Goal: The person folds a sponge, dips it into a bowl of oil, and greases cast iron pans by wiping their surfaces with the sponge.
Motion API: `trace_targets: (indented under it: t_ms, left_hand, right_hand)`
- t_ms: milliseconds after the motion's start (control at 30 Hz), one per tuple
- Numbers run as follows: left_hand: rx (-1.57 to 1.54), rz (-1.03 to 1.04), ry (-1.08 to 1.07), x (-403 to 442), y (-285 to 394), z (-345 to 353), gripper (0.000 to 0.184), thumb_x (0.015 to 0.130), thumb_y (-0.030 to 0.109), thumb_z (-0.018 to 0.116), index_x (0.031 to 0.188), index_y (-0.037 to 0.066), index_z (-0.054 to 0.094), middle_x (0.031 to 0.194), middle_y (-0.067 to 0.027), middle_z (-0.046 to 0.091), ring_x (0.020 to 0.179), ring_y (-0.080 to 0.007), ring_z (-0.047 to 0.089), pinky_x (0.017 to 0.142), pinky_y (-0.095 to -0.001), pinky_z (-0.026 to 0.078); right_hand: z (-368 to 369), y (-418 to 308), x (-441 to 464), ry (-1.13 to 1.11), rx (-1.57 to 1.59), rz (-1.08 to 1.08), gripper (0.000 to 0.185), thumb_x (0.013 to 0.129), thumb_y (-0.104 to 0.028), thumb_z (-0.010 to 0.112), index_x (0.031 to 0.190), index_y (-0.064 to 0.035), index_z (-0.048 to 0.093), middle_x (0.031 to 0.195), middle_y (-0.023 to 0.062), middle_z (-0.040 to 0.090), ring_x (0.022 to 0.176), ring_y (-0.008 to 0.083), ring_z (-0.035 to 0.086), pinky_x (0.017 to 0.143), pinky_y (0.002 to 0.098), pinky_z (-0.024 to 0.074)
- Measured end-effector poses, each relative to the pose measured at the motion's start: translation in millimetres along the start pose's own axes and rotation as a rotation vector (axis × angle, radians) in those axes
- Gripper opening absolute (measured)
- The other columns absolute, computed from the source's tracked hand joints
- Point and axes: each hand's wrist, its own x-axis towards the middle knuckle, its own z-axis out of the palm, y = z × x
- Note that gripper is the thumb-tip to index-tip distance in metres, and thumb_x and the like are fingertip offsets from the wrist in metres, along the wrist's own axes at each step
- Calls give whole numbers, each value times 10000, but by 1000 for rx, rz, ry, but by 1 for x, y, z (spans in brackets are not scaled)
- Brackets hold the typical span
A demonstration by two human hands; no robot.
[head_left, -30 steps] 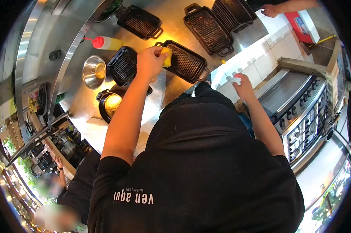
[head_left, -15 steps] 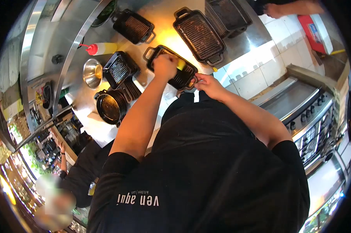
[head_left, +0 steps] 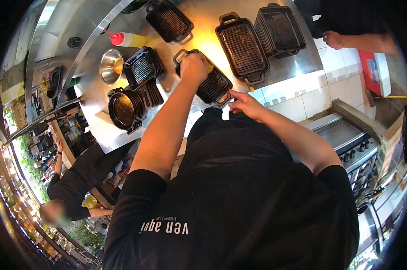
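Observation:
My left hand [head_left: 194, 68] is closed over a small yellow pad [head_left: 210, 67], which is mostly hidden by the fingers, and presses it into a black ribbed grill pan [head_left: 212, 87]. This rectangular pan has a loop handle at each end and lies at the near edge of the steel table. My right hand [head_left: 248, 106] grips its near handle between thumb and fingers. Left of it stand a stack of small ribbed pans [head_left: 142, 67] and a stack of round skillets [head_left: 123, 109]. Another long ribbed pan [head_left: 242, 48] lies to the right.
A steel bowl [head_left: 111, 66] and a red-capped squeeze bottle [head_left: 127, 39] stand at the left. Farther back are a ribbed pan [head_left: 169, 21] and stacked deep pans [head_left: 281, 29]. A co-worker's hand [head_left: 333, 39] shows at upper right, another person [head_left: 84, 177] at lower left. A stove [head_left: 359, 150] is at right.
My left hand has slid along the pan toward its far handle, and less of the yellow pad shows. My right hand stays at the near handle. The whole view has shifted slightly.

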Motion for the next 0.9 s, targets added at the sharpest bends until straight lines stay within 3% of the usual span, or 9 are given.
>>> trace_targets:
  t_ms: [133, 267, 333, 467, 533, 633, 800, 867, 900]
  left_hand:
    - [-166, 226, -253, -32, 12, 10, 212, 919, 233, 717, 991, 76, 840, 989, -200, 786, 927, -405, 769, 890, -477, 613]
    - [-86, 419, -463, -58, 30, 8, 200, 909, 205, 703, 1007, 80, 823, 995, -164, 790, 937, -392, 757, 860, -480, 605]
    - [30, 645, -436, -56, 30, 6, 184, 894, 195, 700, 1004, 93, 807, 1013, -139, 772, 960, -379, 748, 832, -484, 602]
    - [156, 815, -544, -46, 27, -15, 177, 894, 189, 665, 986, 126, 803, 1033, -101, 760, 1012, -342, 740, 852, -474, 601]
    - [472, 1018, -639, -42, 15, -12, 194, 901, 192, 627, 979, 155, 801, 1052, -64, 745, 1065, -301, 721, 919, -449, 586]
    - [575, 1207, -647, -48, 1, -17, 221, 911, 195, 599, 979, 182, 809, 1079, -35, 752, 1089, -280, 713, 990, -432, 561]
    - [554, 1096, -634, -45, 7, -24, 193, 910, 181, 640, 998, 177, 812, 1094, -60, 762, 1071, -312, 725, 963, -436, 566]
    - [146, 778, -426, -42, 6, -18, 166, 913, 161, 675, 1012, 142, 808, 1057, -105, 769, 1021, -357, 732, 902, -458, 583]
    - [148, 782, -428, -46, 11, -16, 166, 913, 161, 675, 1012, 142, 808, 1057, -105, 769, 1021, -357, 732, 902, -458, 583]
  right_hand:
    - [-8, -5, -4, -34, -88, 40, 546, 1050, -232, 696, 1554, -80, 552, 1198, 0, 683, 895, 88, 611, 848, 269, 514]
    - [-11, 8, 1, 36, -78, 39, 593, 1049, -229, 700, 1589, -60, 522, 1051, -17, 683, 853, 81, 588, 829, 251, 505]
    - [-11, 3, -1, 28, -49, 26, 588, 1047, -219, 700, 1583, -49, 527, 1072, -22, 676, 862, 80, 586, 829, 253, 505]
    - [-13, 8, -3, 23, 110, 33, 560, 1040, -187, 695, 1567, -65, 552, 1143, -32, 657, 920, 77, 583, 843, 251, 503]
    - [-19, 11, -1, -3, 132, 26, 562, 1036, -179, 693, 1572, -86, 551, 1173, -30, 656, 944, 79, 586, 856, 258, 505]
    - [-22, 8, 2, -20, 152, 32, 553, 1027, -164, 692, 1563, -124, 563, 1205, -27, 660, 979, 87, 595, 882, 273, 511]
    - [-14, -6, -4, 17, 153, 33, 534, 1009, -148, 696, 1532, -136, 585, 1227, -15, 671, 1019, 106, 625, 918, 303, 524]
    - [-14, -4, -4, 22, 193, -18, 543, 1002, -154, 700, 1532, -129, 587, 1245, -6, 668, 1039, 122, 658, 939, 314, 528]
    - [-14, -2, -4, 25, 196, -20, 543, 1002, -154, 700, 1532, -129, 587, 1245, -6, 668, 1039, 122, 658, 939, 314, 528]
